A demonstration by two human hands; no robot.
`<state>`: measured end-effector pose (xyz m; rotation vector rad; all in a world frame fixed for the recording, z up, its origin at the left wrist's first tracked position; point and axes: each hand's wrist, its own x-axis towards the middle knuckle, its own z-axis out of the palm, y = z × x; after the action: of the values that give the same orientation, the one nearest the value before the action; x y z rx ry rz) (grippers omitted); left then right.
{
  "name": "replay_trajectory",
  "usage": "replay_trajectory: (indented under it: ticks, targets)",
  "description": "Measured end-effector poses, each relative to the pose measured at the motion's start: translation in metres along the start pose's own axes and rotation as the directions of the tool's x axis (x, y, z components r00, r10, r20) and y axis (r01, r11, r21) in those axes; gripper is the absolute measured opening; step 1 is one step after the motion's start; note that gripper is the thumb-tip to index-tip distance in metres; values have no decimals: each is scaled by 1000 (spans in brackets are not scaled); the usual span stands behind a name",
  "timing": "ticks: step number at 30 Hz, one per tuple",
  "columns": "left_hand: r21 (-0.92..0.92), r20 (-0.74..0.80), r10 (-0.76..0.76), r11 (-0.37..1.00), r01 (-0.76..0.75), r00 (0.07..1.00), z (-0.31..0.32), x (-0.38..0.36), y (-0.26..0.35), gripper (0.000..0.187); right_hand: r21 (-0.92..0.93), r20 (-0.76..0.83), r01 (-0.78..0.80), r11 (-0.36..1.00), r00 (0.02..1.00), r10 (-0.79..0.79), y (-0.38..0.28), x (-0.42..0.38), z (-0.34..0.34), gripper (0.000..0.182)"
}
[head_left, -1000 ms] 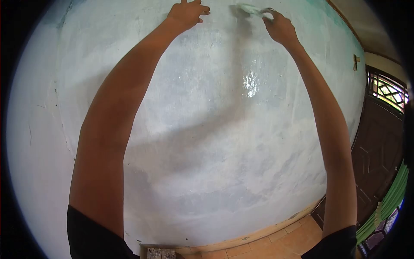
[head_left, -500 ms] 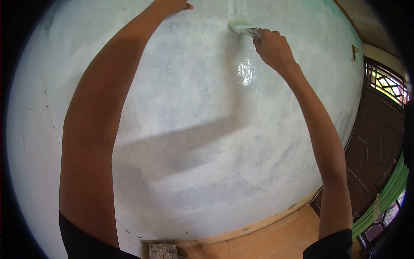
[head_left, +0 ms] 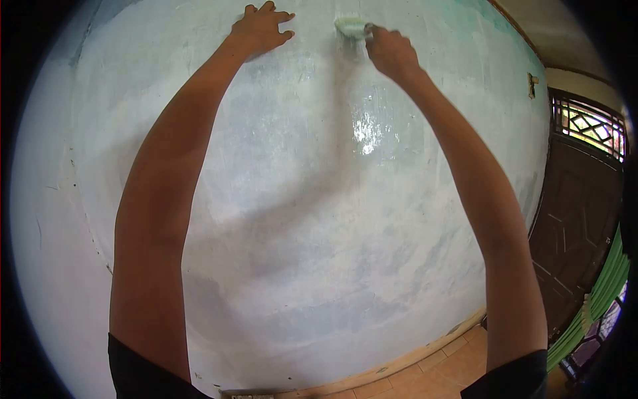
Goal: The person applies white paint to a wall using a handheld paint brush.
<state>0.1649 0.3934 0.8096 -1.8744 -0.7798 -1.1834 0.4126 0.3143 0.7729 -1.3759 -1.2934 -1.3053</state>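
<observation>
My right hand (head_left: 393, 53) is closed around the handle of a wide paintbrush (head_left: 352, 27), high on the wall. The brush's pale bristles point left and lie against the wall (head_left: 292, 159), which is patchy white and grey. Wet, shiny streaks show below the brush. To the left, my left hand (head_left: 260, 31) rests on the upper wall with its fingers spread and nothing in it. Shadows of my arm and the brush fall across the middle of the wall.
On the right are a dark brown door (head_left: 575, 213) with a patterned window (head_left: 590, 128) above it, and a green curtain (head_left: 608, 292). A small fixture (head_left: 533, 85) sticks out of the wall. Orange floor tiles (head_left: 458, 362) run along the wall's base.
The view has tilted up, bringing my whole left hand into sight. The brush in my right hand has shifted on the wall, apparently upward and slightly left.
</observation>
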Motion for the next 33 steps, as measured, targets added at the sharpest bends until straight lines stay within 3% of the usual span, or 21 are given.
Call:
replay_trajectory:
  ticks: [2,3,5,7,11,13,14,18,22,25,29,33]
  targets:
    - [-19,-15,-23,1000,23,1000,-1,-4,3,56,12,119,-7,1000,993,6,2,-17,-9,34]
    - [57,-61,-38,998,41,997,6,-1,0,53,13,149,-3,1000,989,1,11,-20,-9,33]
    - [206,-147,-41,976,71,988,29,9,-4,47,-125,313,216,968,935,-168,13,-7,-45,30]
    - [197,-143,-65,976,93,988,29,8,-1,50,-122,234,250,961,948,-217,18,17,-58,21]
    - [146,-170,-121,978,146,978,40,10,2,55,-97,21,50,994,999,-48,20,60,-22,25]
    - [135,-143,-132,979,152,981,35,5,4,59,-87,16,20,996,1000,-18,9,45,0,29]
    - [125,-133,-138,980,155,982,33,4,5,61,9,-34,-15,1000,999,15,-3,16,7,33]
    - [153,-150,-128,976,151,980,39,3,4,68,25,149,-42,999,988,38,-18,-63,2,36]
    - [182,-135,-152,968,176,979,43,4,7,72,-28,280,119,993,954,-106,-10,-40,-38,28]
    - [181,-162,-140,969,169,977,50,4,7,74,-38,78,28,999,997,-25,-18,-9,-54,25]
    - [167,-155,-125,974,151,980,47,2,2,76,-18,45,-25,1000,999,26,-9,-19,-1,36]
    - [194,-149,-115,970,143,982,52,1,-4,77,-29,207,23,999,978,-16,-16,-86,-11,38]
